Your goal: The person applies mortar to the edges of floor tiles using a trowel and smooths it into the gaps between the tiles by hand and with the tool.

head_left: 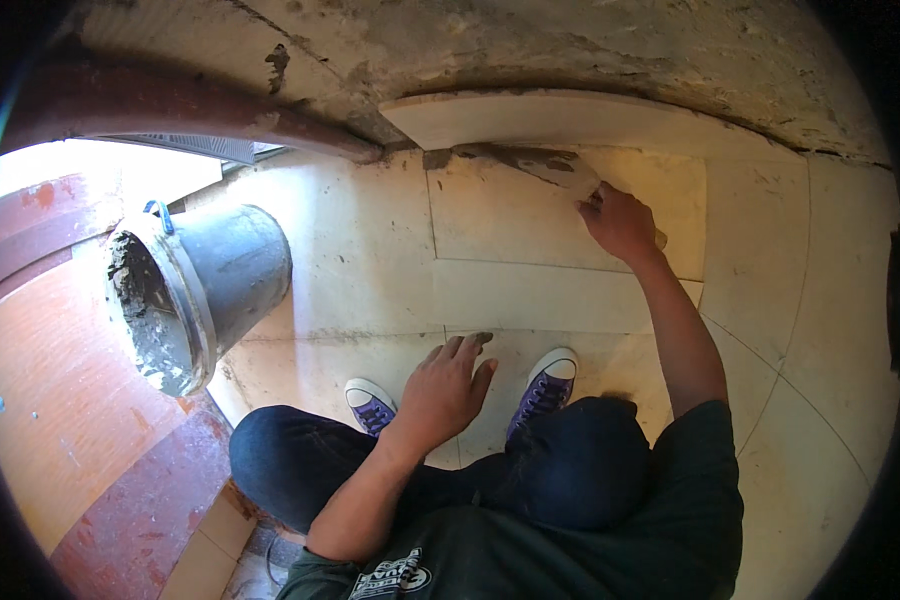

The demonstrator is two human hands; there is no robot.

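Observation:
My right hand (pixel 622 224) is closed round the handle of a trowel (pixel 560 172), its pointed blade reaching left across the floor at the foot of the wall. Dark mortar smears the blade's far side. Just behind it, a long pale tile strip (pixel 570 118) stands on edge along the wall. My left hand (pixel 444 388) hangs in front of my knees, fingers loosely spread, and holds nothing. Its fingertips look stained grey.
A grey bucket (pixel 240 265) lies tipped on its left, its mouth caked with wet mortar. A reddish-brown post (pixel 200 105) crosses the upper left, beside a bright opening. Pale floor tiles (pixel 360 240) lie around my purple shoes (pixel 542 392). Reddish, stained flooring (pixel 60 360) spreads at left.

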